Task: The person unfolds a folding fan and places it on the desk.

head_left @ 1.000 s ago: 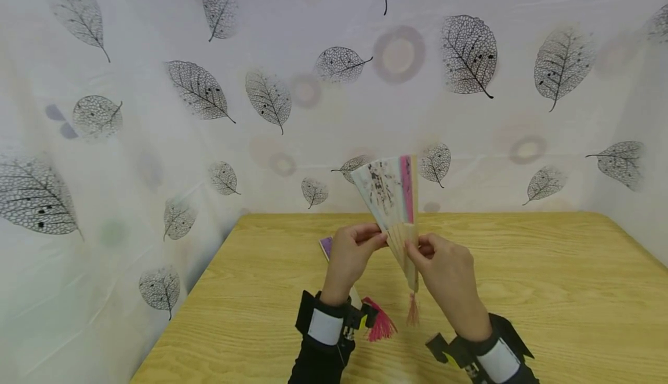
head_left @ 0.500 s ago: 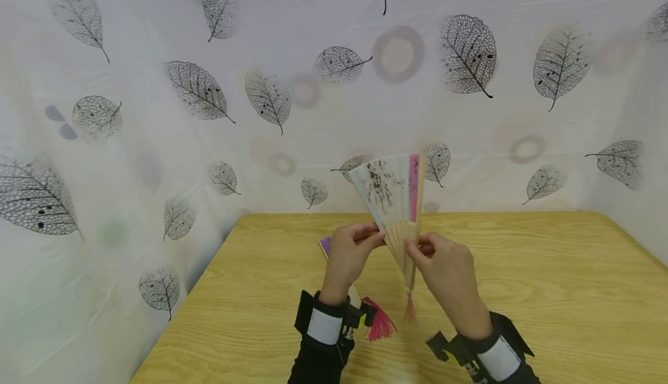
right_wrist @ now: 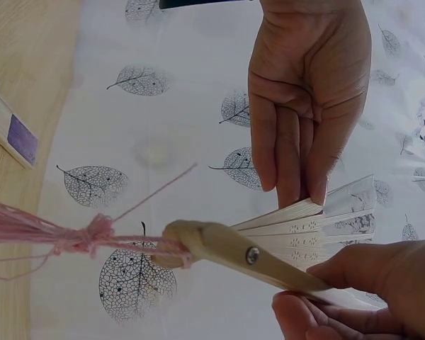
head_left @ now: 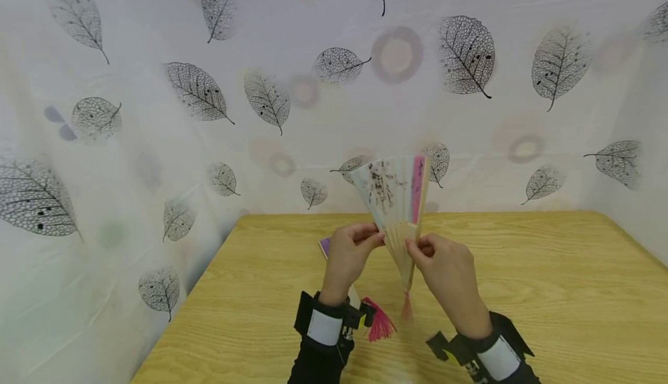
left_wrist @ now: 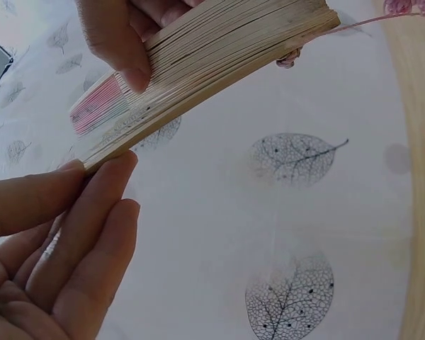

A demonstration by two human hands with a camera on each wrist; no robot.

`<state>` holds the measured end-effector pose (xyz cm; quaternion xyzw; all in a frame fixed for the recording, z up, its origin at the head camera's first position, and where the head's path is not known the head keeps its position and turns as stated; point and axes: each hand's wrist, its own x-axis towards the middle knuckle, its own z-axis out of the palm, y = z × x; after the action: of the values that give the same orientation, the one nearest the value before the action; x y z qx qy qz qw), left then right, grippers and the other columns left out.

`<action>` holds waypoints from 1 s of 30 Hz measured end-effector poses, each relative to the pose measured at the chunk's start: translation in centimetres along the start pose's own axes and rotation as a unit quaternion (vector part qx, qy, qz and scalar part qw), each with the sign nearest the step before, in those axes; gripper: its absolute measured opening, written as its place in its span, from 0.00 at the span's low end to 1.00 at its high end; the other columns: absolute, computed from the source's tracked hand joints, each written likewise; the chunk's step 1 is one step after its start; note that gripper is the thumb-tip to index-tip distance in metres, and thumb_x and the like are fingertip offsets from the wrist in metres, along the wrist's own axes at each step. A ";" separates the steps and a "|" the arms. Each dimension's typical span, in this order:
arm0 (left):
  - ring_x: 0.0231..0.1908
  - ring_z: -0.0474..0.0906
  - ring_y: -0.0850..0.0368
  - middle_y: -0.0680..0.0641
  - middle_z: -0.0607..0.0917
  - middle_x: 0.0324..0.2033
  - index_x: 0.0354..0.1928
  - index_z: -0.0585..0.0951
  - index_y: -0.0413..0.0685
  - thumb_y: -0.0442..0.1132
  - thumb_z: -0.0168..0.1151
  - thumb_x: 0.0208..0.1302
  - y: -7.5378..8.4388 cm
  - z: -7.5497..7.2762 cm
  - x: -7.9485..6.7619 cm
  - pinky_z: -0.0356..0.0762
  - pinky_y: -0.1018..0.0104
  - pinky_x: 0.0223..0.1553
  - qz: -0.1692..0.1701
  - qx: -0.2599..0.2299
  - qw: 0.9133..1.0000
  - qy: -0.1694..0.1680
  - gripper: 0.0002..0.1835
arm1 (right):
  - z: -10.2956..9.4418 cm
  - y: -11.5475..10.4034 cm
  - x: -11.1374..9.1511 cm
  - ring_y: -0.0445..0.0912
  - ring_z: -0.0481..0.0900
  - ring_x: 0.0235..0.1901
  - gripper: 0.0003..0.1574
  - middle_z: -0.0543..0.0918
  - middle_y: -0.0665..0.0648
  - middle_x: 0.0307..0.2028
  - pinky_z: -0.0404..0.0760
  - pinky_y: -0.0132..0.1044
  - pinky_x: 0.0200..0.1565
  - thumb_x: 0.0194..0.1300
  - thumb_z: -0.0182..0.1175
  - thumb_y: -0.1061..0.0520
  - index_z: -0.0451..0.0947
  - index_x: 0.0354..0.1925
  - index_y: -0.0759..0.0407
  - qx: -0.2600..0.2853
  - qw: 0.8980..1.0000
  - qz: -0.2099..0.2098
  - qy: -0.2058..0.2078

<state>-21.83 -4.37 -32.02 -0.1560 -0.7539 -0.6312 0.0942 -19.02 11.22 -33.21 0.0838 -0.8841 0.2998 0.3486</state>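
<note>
A folding fan (head_left: 388,192) is held up over the table, partly spread. Its leaf is pale with dark branch-like marks and a pink band near the right side. My left hand (head_left: 351,253) pinches its left edge between thumb and fingers. On the opposite side, my right hand (head_left: 443,262) grips the wooden ribs near the right guard. The rivet end points down, and a pink tassel (head_left: 407,305) hangs from it. In the right wrist view the wooden guard (right_wrist: 269,262) and its metal rivet show close up, with cut-out ribs fanned behind.
Behind my left forearm, a second folded fan (head_left: 355,297) with a purple end lies on the wooden table (head_left: 548,291), its bright pink tassel (head_left: 381,320) spread beside my wrist. A leaf-patterned white curtain (head_left: 292,24) rises behind the table and along its left side.
The fan has spread wider, its pink band and right guard swinging to the right while the tassel end shifts slightly left. Both hands keep nearly the same places.
</note>
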 end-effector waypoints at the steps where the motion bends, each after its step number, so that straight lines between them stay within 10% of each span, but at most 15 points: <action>1: 0.32 0.80 0.58 0.38 0.85 0.33 0.37 0.82 0.37 0.39 0.61 0.54 0.0 0.0 0.0 0.80 0.63 0.39 0.001 -0.003 1.000 -0.001 0.13 | 0.0 0.0 0.0 0.39 0.72 0.13 0.14 0.80 0.55 0.14 0.72 0.35 0.14 0.52 0.61 0.55 0.79 0.20 0.65 0.000 1.000 -0.002 0.004; 30: 0.34 0.80 0.54 0.35 0.83 0.35 0.40 0.80 0.33 0.37 0.60 0.55 0.3 -0.6 0.0 0.80 0.59 0.41 0.005 -0.032 0.999 0.003 0.14 | -0.1 0.3 0.1 0.35 0.69 0.11 0.13 0.78 0.52 0.11 0.69 0.32 0.12 0.52 0.62 0.56 0.77 0.17 0.62 0.028 1.000 -0.003 0.010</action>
<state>-21.72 -4.91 -31.65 -0.1610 -0.7320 -0.6553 0.0944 -19.20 11.55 -33.22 0.0935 -0.8715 0.3238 0.3561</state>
